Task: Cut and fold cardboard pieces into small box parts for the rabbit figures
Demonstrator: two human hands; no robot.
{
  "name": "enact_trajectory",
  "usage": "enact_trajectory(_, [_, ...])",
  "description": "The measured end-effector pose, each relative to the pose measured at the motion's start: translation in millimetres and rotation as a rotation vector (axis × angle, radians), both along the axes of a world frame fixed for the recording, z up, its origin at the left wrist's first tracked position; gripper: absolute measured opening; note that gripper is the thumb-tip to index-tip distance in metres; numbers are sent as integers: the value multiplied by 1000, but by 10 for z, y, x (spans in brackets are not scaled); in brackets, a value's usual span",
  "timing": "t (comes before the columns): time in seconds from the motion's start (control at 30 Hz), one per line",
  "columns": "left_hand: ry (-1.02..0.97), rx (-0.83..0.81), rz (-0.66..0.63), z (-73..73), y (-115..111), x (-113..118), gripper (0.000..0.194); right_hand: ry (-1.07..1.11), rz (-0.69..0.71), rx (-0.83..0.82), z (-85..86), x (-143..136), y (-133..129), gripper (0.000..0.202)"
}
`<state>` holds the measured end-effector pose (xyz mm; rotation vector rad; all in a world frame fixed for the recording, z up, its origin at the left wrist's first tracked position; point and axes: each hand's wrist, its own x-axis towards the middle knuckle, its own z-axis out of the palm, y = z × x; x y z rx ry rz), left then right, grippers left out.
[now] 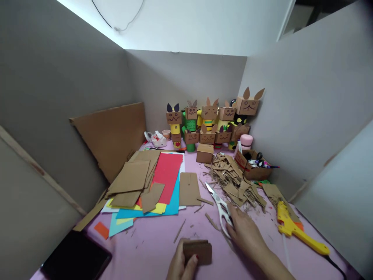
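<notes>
Near the front edge of the pink table, my left hand (184,262) pinches small stacked cardboard pieces (204,253), the thumb lying across their face. To the right, my right hand (243,229) has its fingers at the handles of white scissors (219,203), whose blades point away toward the back left and look nearly closed. The fingers are partly hidden behind the hand and handle. Beyond the scissors' left side lies a flat cardboard rectangle (189,190). Thin cardboard strips (180,231) are scattered around both hands.
Cardboard sheets (132,177) and coloured paper (168,171) lie left, above a black tablet (75,256). Cardboard scraps (230,175), a box of tools (256,171) and a yellow glue gun (291,227) are right. Cardboard animal figures (208,112) stand at the back.
</notes>
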<state>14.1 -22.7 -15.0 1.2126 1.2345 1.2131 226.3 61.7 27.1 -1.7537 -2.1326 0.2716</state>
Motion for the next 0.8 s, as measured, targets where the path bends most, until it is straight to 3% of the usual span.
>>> enact_trajectory(0.13, [-60,-14,-76,7,38,-132,45,63,-13,10,-42,101,-48,50])
enact_trajectory(0.23, [-115,-43,-148,114,47,-248,45,350,-63,3,-26,284,-156,52])
enact_trajectory(0.37, [-202,-85,-287,314,32,-295,44,719,73,-336,27,373,-385,44])
enact_trajectory(0.57, [-212,-101,-454,613,-24,-149,38,1023,315,-553,269,-67,-618,48])
enact_trajectory(0.7, [-109,-29,-495,787,-66,-111,38,959,377,-518,410,-332,-626,33])
enact_trajectory(0.8, [-126,-27,-497,800,-87,-118,41,917,363,-512,413,-394,-639,28])
